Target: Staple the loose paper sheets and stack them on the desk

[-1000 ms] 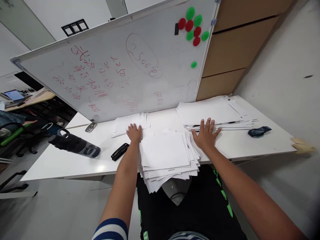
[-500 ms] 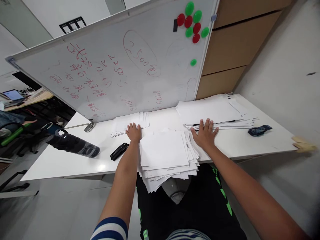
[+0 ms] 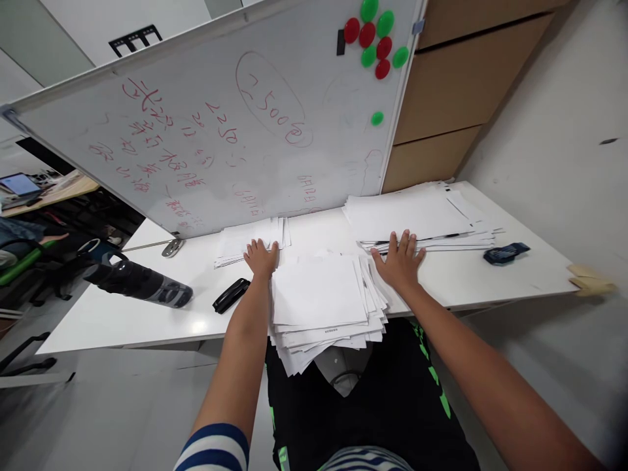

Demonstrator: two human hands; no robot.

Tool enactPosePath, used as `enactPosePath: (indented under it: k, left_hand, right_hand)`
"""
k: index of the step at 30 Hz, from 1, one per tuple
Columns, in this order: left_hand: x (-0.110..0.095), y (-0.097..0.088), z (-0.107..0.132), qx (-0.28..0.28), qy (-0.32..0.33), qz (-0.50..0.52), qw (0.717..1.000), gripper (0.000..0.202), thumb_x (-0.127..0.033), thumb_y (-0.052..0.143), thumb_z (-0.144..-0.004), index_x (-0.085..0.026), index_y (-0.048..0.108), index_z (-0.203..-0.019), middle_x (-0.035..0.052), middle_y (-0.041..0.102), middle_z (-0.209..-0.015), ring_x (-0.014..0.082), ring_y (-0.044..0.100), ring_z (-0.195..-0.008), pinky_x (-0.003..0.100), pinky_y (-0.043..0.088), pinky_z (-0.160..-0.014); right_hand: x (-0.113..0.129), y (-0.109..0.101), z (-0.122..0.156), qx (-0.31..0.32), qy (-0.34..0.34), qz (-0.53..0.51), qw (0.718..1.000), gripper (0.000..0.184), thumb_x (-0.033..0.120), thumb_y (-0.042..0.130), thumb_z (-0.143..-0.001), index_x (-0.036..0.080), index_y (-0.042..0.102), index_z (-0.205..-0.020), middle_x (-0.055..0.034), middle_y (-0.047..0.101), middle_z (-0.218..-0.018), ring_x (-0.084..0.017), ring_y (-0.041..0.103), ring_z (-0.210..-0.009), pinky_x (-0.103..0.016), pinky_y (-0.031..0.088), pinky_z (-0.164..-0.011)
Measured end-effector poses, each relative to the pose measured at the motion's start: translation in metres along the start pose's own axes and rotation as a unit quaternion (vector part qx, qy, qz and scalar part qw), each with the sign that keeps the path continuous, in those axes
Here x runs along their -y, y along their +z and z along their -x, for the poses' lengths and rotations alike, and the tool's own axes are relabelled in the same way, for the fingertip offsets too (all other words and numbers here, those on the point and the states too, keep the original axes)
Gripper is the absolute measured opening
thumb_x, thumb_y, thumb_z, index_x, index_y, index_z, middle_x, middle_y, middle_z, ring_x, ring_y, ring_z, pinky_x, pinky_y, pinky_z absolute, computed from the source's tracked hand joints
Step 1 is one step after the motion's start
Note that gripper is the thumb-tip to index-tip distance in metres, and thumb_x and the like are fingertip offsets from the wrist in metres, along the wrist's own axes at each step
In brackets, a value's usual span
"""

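Observation:
A loose pile of white paper sheets [image 3: 321, 301] lies on the white table [image 3: 147, 314], hanging over its near edge. My left hand [image 3: 260, 257] rests flat at the pile's far left corner, fingers spread, touching a smaller paper stack [image 3: 245, 239] behind it. My right hand [image 3: 400, 261] lies flat at the pile's far right corner, fingers stretched out toward a wide paper stack [image 3: 412, 216]. Neither hand grips anything.
A whiteboard [image 3: 220, 124] with red writing and red and green magnets leans at the back of the table. A black stapler [image 3: 230, 295] and a dark water bottle [image 3: 135, 283] lie at the left. A dark blue object [image 3: 505, 252] sits at the right.
Both hands stay flat beside the pile. The view has shifted slightly, so everything sits a little lower-left to upper in the frame; nothing was picked up.

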State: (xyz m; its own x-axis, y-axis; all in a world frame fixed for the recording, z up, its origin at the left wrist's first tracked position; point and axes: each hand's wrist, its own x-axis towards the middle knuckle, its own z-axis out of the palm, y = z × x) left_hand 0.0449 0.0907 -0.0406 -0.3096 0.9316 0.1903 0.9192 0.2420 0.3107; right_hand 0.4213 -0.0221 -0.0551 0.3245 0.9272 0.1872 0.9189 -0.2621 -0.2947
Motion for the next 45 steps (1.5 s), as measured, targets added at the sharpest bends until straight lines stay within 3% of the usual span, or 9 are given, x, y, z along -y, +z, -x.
enactPosePath:
  k: [6,16,23,31,36,40,45]
  left_hand:
    - [0.0007,0.0012,-0.0013,0.001,-0.002,-0.004,1.000,0.068,-0.058,0.041,-0.091,-0.015,0.044,-0.145,0.0149,0.032,-0.158,0.0331,0.022,-0.148,0.055,0.014,-0.119]
    - [0.0038,0.0060,-0.0050,-0.004,0.002,-0.019,1.000,0.062,-0.053,0.037,-0.094,-0.017,0.046,-0.144,0.0135,0.032,-0.158,0.0326,0.023,-0.147,0.055,0.015,-0.118]
    - [0.0035,0.0060,-0.0050,-0.009,-0.003,-0.006,1.000,0.057,-0.048,0.034,-0.097,-0.017,0.049,-0.142,0.0123,0.035,-0.157,0.0317,0.025,-0.147,0.054,0.015,-0.119]
    - [0.0035,0.0064,-0.0047,-0.018,0.001,-0.010,1.000,0.057,-0.048,0.031,-0.098,-0.018,0.049,-0.142,0.0123,0.037,-0.156,0.0317,0.026,-0.146,0.055,0.017,-0.118]
    - [0.0027,0.0051,-0.0045,-0.021,0.004,-0.013,1.000,0.059,-0.050,0.035,-0.097,-0.015,0.050,-0.142,0.0139,0.038,-0.155,0.0327,0.027,-0.145,0.055,0.017,-0.118]
    - [0.0023,0.0043,-0.0029,-0.022,0.010,-0.001,1.000,0.053,-0.049,0.036,-0.097,-0.020,0.053,-0.139,0.0133,0.038,-0.155,0.0329,0.026,-0.146,0.057,0.017,-0.117]
    - [0.0028,0.0029,-0.0002,-0.047,0.075,0.021,0.996,0.038,-0.030,0.042,-0.097,-0.028,0.062,-0.129,0.0085,0.049,-0.148,0.0305,0.030,-0.144,0.054,0.028,-0.112]
  right_hand:
    - [0.0000,0.0000,0.0009,-0.006,-0.002,-0.002,1.000,0.081,0.061,0.017,-0.096,0.008,0.013,-0.156,-0.0253,0.003,-0.163,-0.038,-0.004,-0.149,-0.068,0.006,-0.112]
    - [-0.0024,0.0028,-0.0009,0.006,0.000,0.016,1.000,0.080,0.059,0.020,-0.095,0.009,0.006,-0.157,-0.0237,0.001,-0.163,-0.038,-0.004,-0.149,-0.068,0.007,-0.111]
    - [-0.0009,0.0000,-0.0012,0.017,0.003,0.014,1.000,0.082,0.063,0.014,-0.095,0.009,0.012,-0.156,-0.0247,0.005,-0.163,-0.039,-0.002,-0.149,-0.067,0.007,-0.112]
    - [0.0012,-0.0039,0.0000,0.012,0.003,-0.005,1.000,0.083,0.063,0.014,-0.095,0.007,0.016,-0.156,-0.0257,0.006,-0.162,-0.039,0.000,-0.149,-0.067,0.006,-0.112]
    - [0.0001,-0.0023,-0.0003,0.011,0.002,-0.008,1.000,0.082,0.062,0.017,-0.095,0.008,0.011,-0.156,-0.0259,0.006,-0.162,-0.039,-0.002,-0.149,-0.068,0.006,-0.111]
    - [-0.0008,-0.0009,-0.0004,0.007,-0.002,-0.008,1.000,0.082,0.061,0.018,-0.095,0.008,0.011,-0.156,-0.0259,0.005,-0.162,-0.039,-0.001,-0.149,-0.068,0.006,-0.111]
    - [0.0003,-0.0031,-0.0001,0.016,-0.001,-0.003,1.000,0.081,0.060,0.020,-0.095,0.006,0.013,-0.156,-0.0260,0.005,-0.162,-0.039,0.000,-0.149,-0.068,0.007,-0.111]
